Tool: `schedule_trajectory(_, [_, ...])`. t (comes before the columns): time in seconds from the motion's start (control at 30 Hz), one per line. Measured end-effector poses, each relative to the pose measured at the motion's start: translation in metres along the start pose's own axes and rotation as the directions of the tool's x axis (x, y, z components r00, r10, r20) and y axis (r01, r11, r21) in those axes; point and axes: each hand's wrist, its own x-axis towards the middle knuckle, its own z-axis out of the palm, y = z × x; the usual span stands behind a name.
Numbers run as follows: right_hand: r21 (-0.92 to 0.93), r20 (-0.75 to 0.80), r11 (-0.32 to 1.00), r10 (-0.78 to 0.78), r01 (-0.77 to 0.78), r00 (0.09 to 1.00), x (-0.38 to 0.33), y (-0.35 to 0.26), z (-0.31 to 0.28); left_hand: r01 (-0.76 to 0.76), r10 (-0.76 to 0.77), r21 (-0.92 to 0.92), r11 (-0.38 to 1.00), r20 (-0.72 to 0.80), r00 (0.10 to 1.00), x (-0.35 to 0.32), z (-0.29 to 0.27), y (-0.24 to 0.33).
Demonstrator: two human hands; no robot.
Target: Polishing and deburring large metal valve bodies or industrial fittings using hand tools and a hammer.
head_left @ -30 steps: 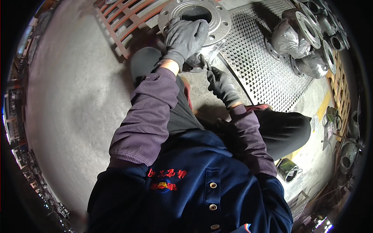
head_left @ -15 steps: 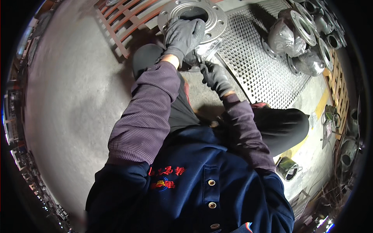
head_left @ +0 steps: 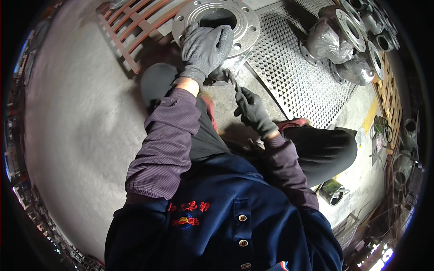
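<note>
— Starting at the left, what is there?

— Bare concrete floor (head_left: 77, 135), then a reddish-brown metal grate (head_left: 135, 27) lying near its far edge. Just right of the grate stands a flanged steel pipe fitting (head_left: 246, 20), round, with bolt holes around its rim.

— And the hands?

— The left hand (head_left: 205, 45), in a grey glove, lies spread over the near rim of the flange, fingers curled down on it, pressing rather than clamping. The right hand (head_left: 253, 108), also gloved, is closed around a thin dark tool (head_left: 233, 83) whose tip points up under the flange; I cannot tell what kind of tool it is.

— How would that fitting handle?

— Heavy and rigid, I judge: thick cast steel, no give at all. The machined face looks smooth, so it may slide under a glove. The rim is the sound place to grip, or a finger through a bolt hole; the neck beneath is mostly hidden.

— Further right?

— A perforated steel sheet (head_left: 298, 77) lies on the floor touching the fitting's base. Beyond it, at the far right corner, a cluster of flanged valve bodies (head_left: 343, 40), some wrapped in clear plastic, sits beside a wooden pallet (head_left: 391, 86).
</note>
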Motion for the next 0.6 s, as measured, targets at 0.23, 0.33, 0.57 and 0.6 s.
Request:
schedule_trajectory(0.23, [0.247,-0.093,0.969,0.050,-0.026,0.994,-0.008,-0.010,0.005,0.011,-0.011,0.013,1.000,0.028,1.000,0.001,-0.004,0.002])
schedule_trajectory(0.33, [0.384,-0.089,0.923,0.068,-0.029,0.994,-0.001,-0.007,0.019,0.017,-0.018,0.018,1.000,0.058,0.998,0.002,-0.007,0.001])
schedule_trajectory(0.57, [0.651,-0.195,0.752,0.033,0.104,0.980,0.018,-0.004,0.058,-0.014,0.015,-0.012,1.000,0.038,0.999,0.003,0.001,0.000])
schedule_trajectory(0.6, [0.622,-0.269,0.759,-0.021,0.190,0.963,0.025,-0.001,0.066,-0.029,0.030,-0.018,0.999,0.046,0.998,0.002,0.000,0.001])
